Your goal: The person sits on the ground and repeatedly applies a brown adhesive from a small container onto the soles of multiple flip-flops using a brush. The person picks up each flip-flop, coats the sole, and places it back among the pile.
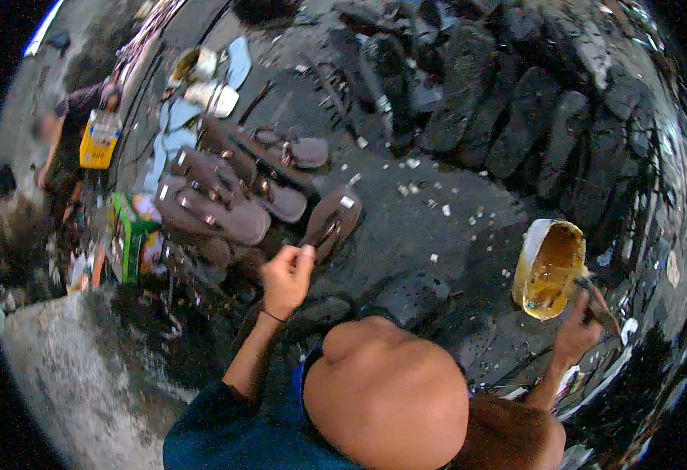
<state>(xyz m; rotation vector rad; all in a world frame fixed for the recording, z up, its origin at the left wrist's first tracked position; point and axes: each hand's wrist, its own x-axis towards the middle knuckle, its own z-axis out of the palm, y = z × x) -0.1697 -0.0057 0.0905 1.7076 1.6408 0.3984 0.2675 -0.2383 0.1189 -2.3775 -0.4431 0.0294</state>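
My left hand is closed in a pinch at the near end of a dark brown thong sandal, which has a small white label on its sole. To its left lies a group of similar brown sandals, some overlapping. On the right, my right hand is closed round a thin stick-like tool at the near rim of a cut-open white container. Sticky yellow-brown stuff coats the container's inside. The tool's working end is hard to make out, so its kind is uncertain.
Many dark soles lie in rows across the far right. A yellow box and a green box stand on the left, near light-blue pieces. White scraps litter the dark floor. Another person's arm shows at far left.
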